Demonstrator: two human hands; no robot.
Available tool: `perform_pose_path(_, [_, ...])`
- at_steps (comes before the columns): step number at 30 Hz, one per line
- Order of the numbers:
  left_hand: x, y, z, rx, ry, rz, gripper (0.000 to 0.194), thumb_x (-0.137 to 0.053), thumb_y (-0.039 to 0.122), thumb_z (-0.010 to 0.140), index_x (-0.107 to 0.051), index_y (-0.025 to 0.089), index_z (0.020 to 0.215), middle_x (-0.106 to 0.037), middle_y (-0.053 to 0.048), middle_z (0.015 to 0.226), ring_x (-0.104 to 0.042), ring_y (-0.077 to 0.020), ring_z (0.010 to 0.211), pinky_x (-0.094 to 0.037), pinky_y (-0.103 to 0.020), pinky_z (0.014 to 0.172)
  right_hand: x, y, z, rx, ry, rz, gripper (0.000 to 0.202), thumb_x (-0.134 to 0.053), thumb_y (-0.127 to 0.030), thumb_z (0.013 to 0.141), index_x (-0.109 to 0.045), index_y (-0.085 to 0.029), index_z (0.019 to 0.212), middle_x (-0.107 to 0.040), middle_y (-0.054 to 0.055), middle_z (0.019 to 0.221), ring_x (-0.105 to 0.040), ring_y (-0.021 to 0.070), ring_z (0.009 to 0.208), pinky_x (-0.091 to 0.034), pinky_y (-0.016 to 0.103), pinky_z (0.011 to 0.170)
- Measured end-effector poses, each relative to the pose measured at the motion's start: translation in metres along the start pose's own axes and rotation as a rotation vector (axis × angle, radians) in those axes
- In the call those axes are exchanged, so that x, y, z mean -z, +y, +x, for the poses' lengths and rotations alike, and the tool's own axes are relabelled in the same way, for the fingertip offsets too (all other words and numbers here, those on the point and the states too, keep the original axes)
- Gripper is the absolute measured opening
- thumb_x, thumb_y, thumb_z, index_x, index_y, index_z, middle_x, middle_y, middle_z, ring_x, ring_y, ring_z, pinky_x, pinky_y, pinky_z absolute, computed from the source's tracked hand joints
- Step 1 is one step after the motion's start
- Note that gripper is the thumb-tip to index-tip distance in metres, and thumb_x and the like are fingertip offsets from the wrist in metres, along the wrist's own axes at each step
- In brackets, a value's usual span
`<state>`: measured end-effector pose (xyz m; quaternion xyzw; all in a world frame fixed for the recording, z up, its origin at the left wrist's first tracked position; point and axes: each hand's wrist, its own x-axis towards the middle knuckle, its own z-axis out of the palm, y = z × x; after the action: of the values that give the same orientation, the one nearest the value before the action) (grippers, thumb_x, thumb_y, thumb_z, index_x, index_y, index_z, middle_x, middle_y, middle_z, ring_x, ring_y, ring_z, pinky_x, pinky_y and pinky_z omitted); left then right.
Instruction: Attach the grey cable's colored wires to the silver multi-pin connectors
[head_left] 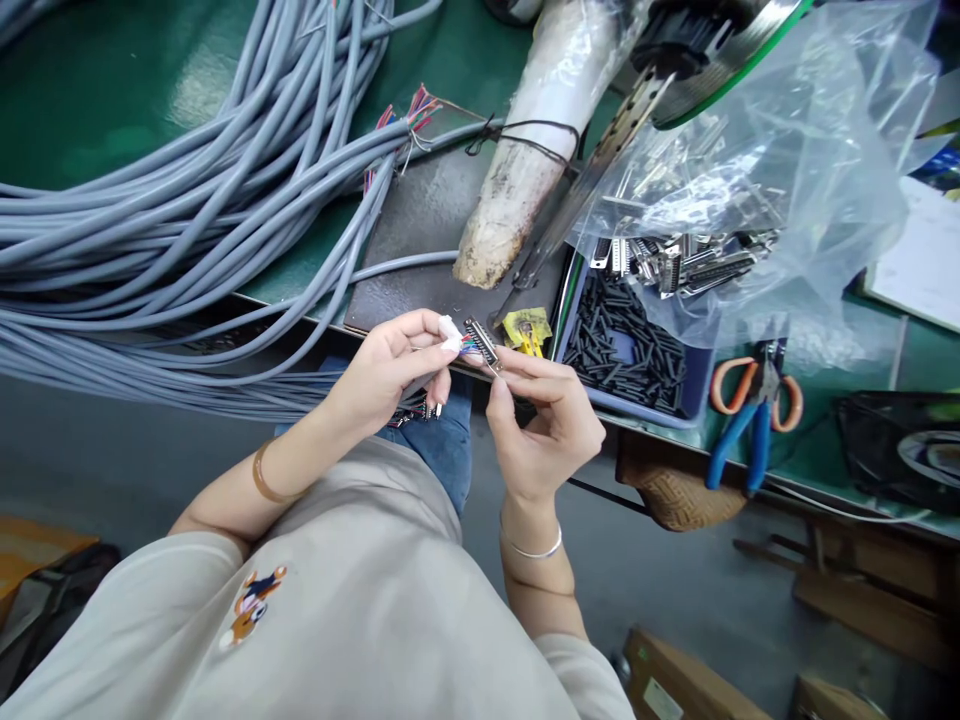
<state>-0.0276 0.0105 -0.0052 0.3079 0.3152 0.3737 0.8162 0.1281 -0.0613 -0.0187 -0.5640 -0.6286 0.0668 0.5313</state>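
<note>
My left hand (409,365), white coverings on its fingertips, is closed round the end of a cable, whose thin coloured wires (469,344) fan out toward a multi-pin connector (481,343). My right hand (547,415) pinches this connector from the other side between thumb and fingers. The wires meet the connector's pin side; whether each one is joined I cannot tell. Just above the connector, the tip of a soldering iron (555,225) points down toward it. A yellow sponge-like piece (527,330) lies close to my right fingertips.
Thick bundles of grey cable (187,220) cover the left side. A plastic-wrapped tube (517,170) hangs over a dark plate (412,220). Right of it stand a blue tray (694,385) of black sleeves (626,345), a plastic bag (817,190) of connectors, pliers (750,420) and a wire spool (739,60).
</note>
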Motion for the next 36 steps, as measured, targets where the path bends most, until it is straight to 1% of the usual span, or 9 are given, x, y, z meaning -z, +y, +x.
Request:
perform_pose_path(4, [0.003,0.005,-0.003,0.063,-0.034,-0.063,0.029,-0.085,0.029,0.073,-0.061,0.016,0.082,-0.070,0.001,0.072,-0.056,-0.0059,0.043,-0.041,-0.017,0.039,0.001,-0.005,-0.001,-0.021,-0.008,0.036,0.016,-0.071,-0.010,0.087,-0.065,-0.023,0.093,-0.079,0.003,0.106,-0.077,0.0183,0.096,-0.064,0.034,0.082])
perform_pose_path(9, [0.008,0.002,-0.005,0.024,-0.033,-0.057,0.017,-0.078,0.021,0.069,-0.066,0.016,0.080,-0.067,0.001,0.072,-0.053,-0.0062,0.046,-0.039,-0.019,0.041,0.001,-0.007,0.000,-0.030,-0.019,0.037,0.013,-0.070,-0.013,0.088,-0.065,-0.024,0.092,-0.080,0.003,0.105,-0.078,0.0190,0.094,-0.065,0.035,0.079])
perform_pose_path(14, [0.013,0.000,-0.004,0.014,-0.092,-0.098,0.012,-0.071,0.013,0.058,-0.061,0.016,0.066,-0.070,-0.001,0.078,-0.051,-0.0057,0.044,-0.034,-0.020,0.041,0.001,-0.013,-0.002,0.009,-0.015,0.040,0.017,-0.072,-0.010,0.086,-0.065,-0.024,0.091,-0.080,0.003,0.103,-0.078,0.0189,0.092,-0.065,0.035,0.077])
perform_pose_path(19, [0.016,0.003,-0.006,0.020,-0.110,-0.118,0.011,-0.071,0.015,0.058,-0.061,0.016,0.063,-0.069,-0.001,0.076,-0.049,-0.0055,0.043,-0.032,-0.021,0.041,0.000,-0.017,-0.002,0.069,0.000,0.029,0.020,-0.073,-0.008,0.084,-0.065,-0.024,0.093,-0.081,0.003,0.105,-0.078,0.0172,0.088,-0.065,0.033,0.074])
perform_pose_path(24, [0.015,0.000,-0.007,-0.021,-0.129,-0.070,0.021,-0.083,0.023,0.064,-0.064,0.016,0.072,-0.068,-0.002,0.081,-0.054,-0.0057,0.048,-0.039,-0.019,0.042,0.002,-0.013,-0.002,0.057,-0.002,0.027,0.019,-0.072,-0.010,0.086,-0.065,-0.024,0.094,-0.080,0.003,0.105,-0.079,0.0189,0.092,-0.066,0.035,0.076])
perform_pose_path(26, [0.014,-0.003,-0.007,-0.045,-0.107,0.003,0.027,-0.087,0.028,0.067,-0.064,0.016,0.075,-0.069,-0.002,0.083,-0.055,-0.0051,0.049,-0.041,-0.018,0.042,0.003,-0.011,-0.002,0.015,0.000,0.056,0.018,-0.071,-0.011,0.088,-0.065,-0.024,0.097,-0.080,0.003,0.103,-0.079,0.0196,0.093,-0.066,0.035,0.078])
perform_pose_path(30, [0.007,-0.008,-0.007,-0.154,-0.010,0.152,0.031,-0.092,0.028,0.068,-0.065,0.016,0.077,-0.072,-0.002,0.085,-0.054,-0.0028,0.052,-0.044,-0.015,0.045,0.003,-0.007,-0.001,-0.042,0.031,0.089,0.018,-0.071,-0.011,0.088,-0.065,-0.024,0.099,-0.080,0.003,0.103,-0.079,0.0196,0.095,-0.066,0.036,0.080])
perform_pose_path(33, [0.000,-0.010,-0.005,-0.255,0.079,0.245,0.030,-0.090,0.030,0.071,-0.065,0.015,0.077,-0.073,-0.003,0.088,-0.056,-0.0030,0.056,-0.047,-0.015,0.051,0.000,-0.004,0.000,0.035,0.040,-0.025,0.018,-0.072,-0.010,0.087,-0.065,-0.025,0.096,-0.081,0.003,0.105,-0.079,0.0189,0.094,-0.066,0.035,0.081])
perform_pose_path(36, [-0.006,-0.010,-0.001,-0.324,0.123,0.323,0.024,-0.085,0.029,0.076,-0.065,0.015,0.076,-0.072,-0.003,0.087,-0.063,-0.0066,0.065,-0.053,-0.017,0.059,-0.001,0.000,0.001,0.098,0.044,-0.116,0.018,-0.072,-0.010,0.087,-0.064,-0.025,0.093,-0.081,0.003,0.107,-0.078,0.0187,0.093,-0.066,0.034,0.080])
